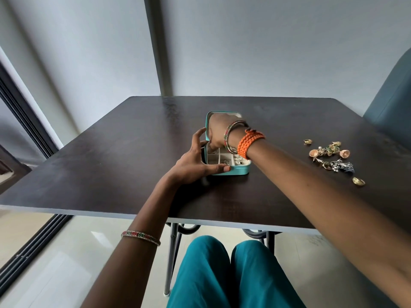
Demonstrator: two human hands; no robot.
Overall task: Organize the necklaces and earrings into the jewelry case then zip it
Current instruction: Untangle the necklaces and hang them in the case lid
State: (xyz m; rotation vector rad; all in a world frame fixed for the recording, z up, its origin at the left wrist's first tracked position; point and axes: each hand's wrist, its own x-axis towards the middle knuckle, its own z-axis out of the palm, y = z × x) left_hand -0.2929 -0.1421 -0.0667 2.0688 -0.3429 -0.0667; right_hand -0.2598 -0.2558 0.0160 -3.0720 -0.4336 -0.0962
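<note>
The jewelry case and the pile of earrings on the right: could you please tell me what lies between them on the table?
Only the right forearm crosses above that stretch in the head view; the dark table under it looks bare between the jewelry case and the earrings.

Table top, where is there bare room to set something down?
The table is bare left of the jewelry case and along the near edge between the forearms. It is crowded on the right around the loose jewelry, and at the case, where left hand and right hand work.

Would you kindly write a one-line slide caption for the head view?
Left hand steadies the open jewelry case while the right hand reaches inside; loose earrings wait on the table.
</note>
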